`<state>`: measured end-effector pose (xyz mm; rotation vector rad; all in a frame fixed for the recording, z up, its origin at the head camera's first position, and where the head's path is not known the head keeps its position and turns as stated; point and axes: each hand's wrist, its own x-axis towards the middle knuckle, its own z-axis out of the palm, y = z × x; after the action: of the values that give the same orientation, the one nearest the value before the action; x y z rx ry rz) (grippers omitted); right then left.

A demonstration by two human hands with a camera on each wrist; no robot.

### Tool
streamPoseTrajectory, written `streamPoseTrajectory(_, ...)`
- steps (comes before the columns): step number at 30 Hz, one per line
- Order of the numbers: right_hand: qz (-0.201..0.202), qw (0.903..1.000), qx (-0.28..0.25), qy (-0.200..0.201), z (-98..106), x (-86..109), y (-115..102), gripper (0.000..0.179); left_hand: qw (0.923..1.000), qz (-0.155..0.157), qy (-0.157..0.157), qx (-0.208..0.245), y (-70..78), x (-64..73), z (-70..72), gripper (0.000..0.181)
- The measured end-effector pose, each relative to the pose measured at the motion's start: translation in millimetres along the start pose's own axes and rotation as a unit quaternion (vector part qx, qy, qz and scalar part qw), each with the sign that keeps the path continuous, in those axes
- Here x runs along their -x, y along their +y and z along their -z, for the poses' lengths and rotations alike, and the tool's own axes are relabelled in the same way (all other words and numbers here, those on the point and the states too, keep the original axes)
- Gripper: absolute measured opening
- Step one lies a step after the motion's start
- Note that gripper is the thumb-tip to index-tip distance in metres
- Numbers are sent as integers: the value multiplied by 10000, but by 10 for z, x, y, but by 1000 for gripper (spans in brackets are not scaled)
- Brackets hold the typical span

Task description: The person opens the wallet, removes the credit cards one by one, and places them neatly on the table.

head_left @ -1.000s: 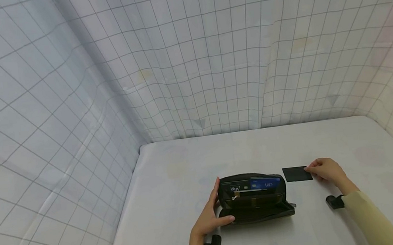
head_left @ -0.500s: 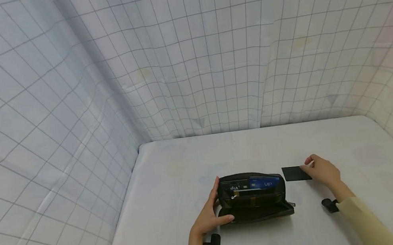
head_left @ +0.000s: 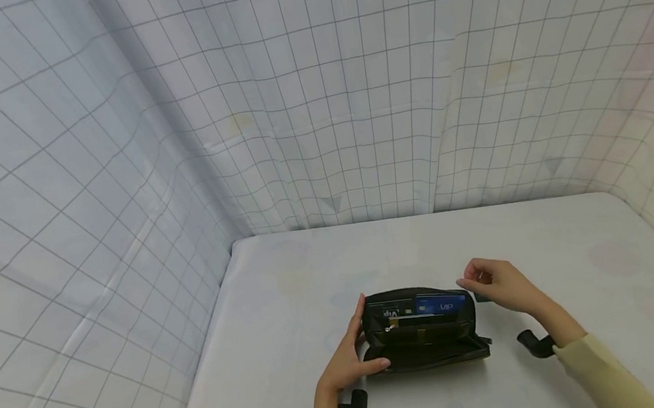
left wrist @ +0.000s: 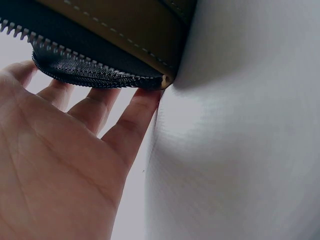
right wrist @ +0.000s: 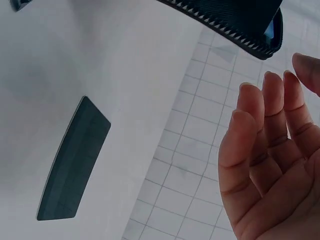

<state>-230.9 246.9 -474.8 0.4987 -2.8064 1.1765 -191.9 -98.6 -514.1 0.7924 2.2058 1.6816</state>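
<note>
A black zip-around wallet (head_left: pixel 423 355) stands unzipped on the white table, its mouth spread wide. My left hand (head_left: pixel 342 367) holds its left end, thumb on the lower flap and fingers along the back edge. The left wrist view has those fingers against the zip edge (left wrist: pixel 95 80). Inside, a blue VIP card (head_left: pixel 442 304) and a dark VIP card (head_left: pixel 381 312) sit in the slots. Near the wallet's upper right corner hovers my right hand (head_left: pixel 502 286), holding nothing, fingers loosely bent. Below it a dark card (right wrist: pixel 75 162) lies flat on the table, mostly hidden in the head view.
White cloth covers the table (head_left: pixel 287 281). Grid-patterned curtains (head_left: pixel 325 131) hang behind it and along both sides. Each wrist carries a small black camera, such as the one on the right wrist (head_left: pixel 536 343).
My right hand has let go of the dark card and moved left to the wallet's upper right corner. The card stays on the table. My left hand and the wallet have hardly moved.
</note>
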Motion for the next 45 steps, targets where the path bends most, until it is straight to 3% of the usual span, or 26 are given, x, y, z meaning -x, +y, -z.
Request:
streamPoseTrajectory(5,-12,9995,-95,-297,-23,13,-67,24,9999,-84,56,30,-76,-8,-14,106)
streamPoseTrajectory(11,-153,9992,33,-355,-35,35,-89,26,9998,-130,168,20,-324,-47,-29,109)
streamPoseTrajectory(15,-241,9989,119,-395,-36,46,-112,26,9997,-124,185,54,-372,-57,-22,109)
streamPoseTrajectory(25,29,9988,169,-450,-16,26,-172,17,9998,-95,164,52,-335,-63,-13,109)
streamPoseTrajectory(28,196,9985,301,-414,-31,21,-179,16,10000,-20,69,32,-185,-45,0,108)
streamPoseTrajectory(32,366,9974,487,-392,-51,24,-206,13,10000,-1,55,-3,-197,-49,6,109)
streamPoseTrajectory(36,458,9956,721,-380,-54,24,-242,12,9998,-109,172,-71,-335,-63,-8,110)
streamPoseTrajectory(45,741,9891,1168,-501,-87,5,-301,15,9999,-143,46,54,-74,-16,3,109)
